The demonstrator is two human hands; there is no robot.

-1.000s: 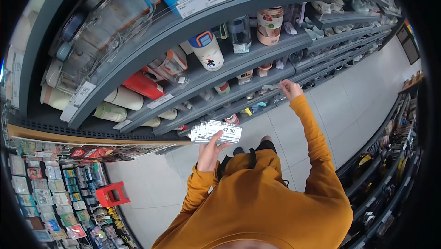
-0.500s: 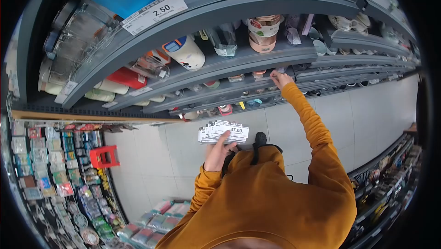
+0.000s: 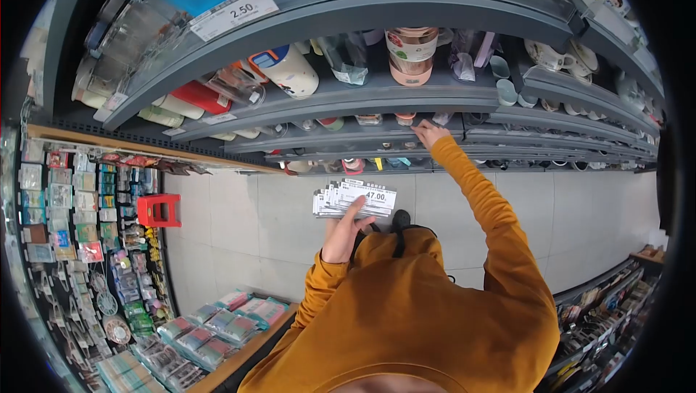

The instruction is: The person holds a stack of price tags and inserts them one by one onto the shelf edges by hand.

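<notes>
My left hand (image 3: 345, 230) holds a fanned stack of white price labels (image 3: 355, 199), the top one reading 47.00, with the thumb over them. At the edge of a lower grey shelf (image 3: 348, 132) my right hand (image 3: 431, 133) has its fingers pinched together; whether anything is between them is too small to tell. Just above the right hand stand small cups and jars on that shelf. One shelf higher are a pink-based glass bottle (image 3: 412, 67) and a white bottle with a blue lid (image 3: 290, 74). A 2.50 label (image 3: 235, 13) is on the upper shelf's edge.
A red stool (image 3: 159, 210) stands on the tiled floor at the left, beside racks of hanging packets (image 3: 90, 251). Packaged goods (image 3: 210, 328) lie on a low stand at the lower left. Another shelf unit (image 3: 602, 313) runs along the lower right.
The view has turned and shifted, bringing the low stand at the lower left into sight. My right hand has moved left along the shelf edge. My left hand still holds the labels.
</notes>
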